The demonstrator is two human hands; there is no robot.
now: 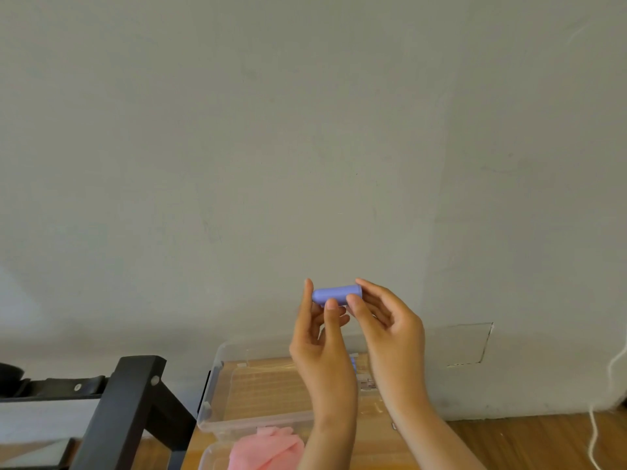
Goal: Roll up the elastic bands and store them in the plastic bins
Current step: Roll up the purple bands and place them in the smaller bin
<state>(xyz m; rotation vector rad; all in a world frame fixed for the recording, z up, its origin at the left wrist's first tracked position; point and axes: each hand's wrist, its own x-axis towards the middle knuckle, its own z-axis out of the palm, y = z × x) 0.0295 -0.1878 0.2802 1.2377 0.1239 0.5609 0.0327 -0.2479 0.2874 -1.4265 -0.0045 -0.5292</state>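
Observation:
A purple elastic band [336, 294] is wound into a tight roll and held up in front of the grey wall. My left hand [324, 337] pinches its left end with thumb and fingers. My right hand [383, 320] grips its right end. Below the hands a clear plastic bin [237, 395] stands on the wooden table, and a small purple piece shows inside it between my wrists. A pink band [268, 447] lies bunched at the bottom edge, over the rim of a second clear bin [210, 456].
A black metal frame [125, 408] stands to the left of the bins. A white cord [600, 418] hangs at the far right above the wooden table [526, 439]. The wall fills most of the view.

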